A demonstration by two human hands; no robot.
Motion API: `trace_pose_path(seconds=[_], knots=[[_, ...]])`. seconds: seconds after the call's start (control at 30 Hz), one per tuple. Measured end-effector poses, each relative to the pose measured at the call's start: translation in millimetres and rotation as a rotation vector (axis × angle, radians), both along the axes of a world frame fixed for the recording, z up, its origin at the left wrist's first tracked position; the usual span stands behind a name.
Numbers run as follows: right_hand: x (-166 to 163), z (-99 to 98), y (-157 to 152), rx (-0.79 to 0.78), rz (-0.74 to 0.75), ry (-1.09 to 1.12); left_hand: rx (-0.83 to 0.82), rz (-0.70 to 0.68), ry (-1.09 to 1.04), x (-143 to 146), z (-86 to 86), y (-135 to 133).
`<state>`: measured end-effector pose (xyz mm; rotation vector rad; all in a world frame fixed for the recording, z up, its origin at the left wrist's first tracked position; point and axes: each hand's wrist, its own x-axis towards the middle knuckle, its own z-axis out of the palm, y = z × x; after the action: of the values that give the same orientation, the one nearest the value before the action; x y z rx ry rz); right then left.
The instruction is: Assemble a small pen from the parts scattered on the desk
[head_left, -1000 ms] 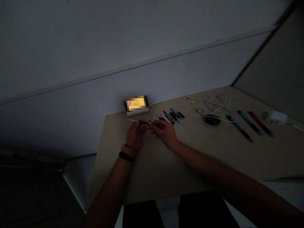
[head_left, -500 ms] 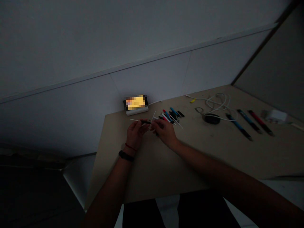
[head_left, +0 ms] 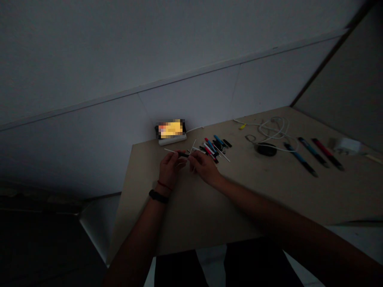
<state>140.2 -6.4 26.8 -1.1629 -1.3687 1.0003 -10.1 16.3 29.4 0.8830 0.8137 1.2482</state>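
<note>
Thin white refill rod with black pen part pinched between left hand and right hand, fingertips together above pale worktop, near scattered coloured pen pieces.

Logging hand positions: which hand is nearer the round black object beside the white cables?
Right hand: it sits closer to the round black object; left hand lies farther away.

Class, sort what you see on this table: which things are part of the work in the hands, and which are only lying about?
In use: left hand, right hand, thin pen refill, pile of pen parts.

Lying about: white cable, black round object, three pens, white block.
</note>
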Motion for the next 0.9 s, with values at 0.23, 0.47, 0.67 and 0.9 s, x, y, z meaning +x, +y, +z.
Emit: trace_pose_path(seconds=[0.23, 0.47, 0.67, 0.9], knots=[[-0.6, -1.1, -1.4, -0.006, 0.044, -0.042, 0.004, -0.001, 0.025, 0.3, 1.0, -1.7], [1.8, 0.9, -2.4, 0.047, 0.019, -0.078, 0.028, -0.014, 0.02, 1.0, 1.7, -2.1], [1.0, 0.7, 0.2, -0.033, 0.062, 0.03, 0.046, -0.015, 0.043, 1.7, 2.0, -2.1], [-0.1, -4.0, -0.1, -0.023, 0.059, -0.009, 0.091, 0.043, 0.088, 1.2, -0.2, -0.3]])
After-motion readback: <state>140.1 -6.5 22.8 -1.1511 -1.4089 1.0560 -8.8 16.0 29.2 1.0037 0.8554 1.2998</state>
